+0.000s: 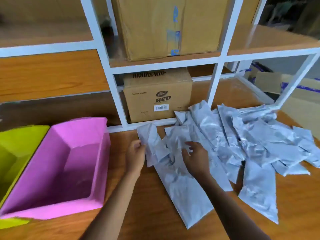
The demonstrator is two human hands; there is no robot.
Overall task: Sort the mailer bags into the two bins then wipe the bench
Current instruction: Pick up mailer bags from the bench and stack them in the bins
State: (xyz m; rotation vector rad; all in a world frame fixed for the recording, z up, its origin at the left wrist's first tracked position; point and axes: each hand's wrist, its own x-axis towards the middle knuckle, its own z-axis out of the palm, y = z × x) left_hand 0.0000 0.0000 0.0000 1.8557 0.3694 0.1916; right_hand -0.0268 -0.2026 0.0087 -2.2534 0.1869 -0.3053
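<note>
grey mailer bag pinched by left hand, right hand splayed, empty — over the pile

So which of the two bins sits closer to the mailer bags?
The pink bin; the yellow-green bin lies beyond it at the far left, away from the mailer bags.

Grey mailer bags; pink bin; yellow-green bin; brown bench.

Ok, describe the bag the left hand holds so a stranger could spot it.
Find the cardboard box marked RED in the white shelving. Before it lies a pile of grey mailer bags. Yours is the leftmost bag, nearest the pink bin, its edge pinched by the left hand.
</note>
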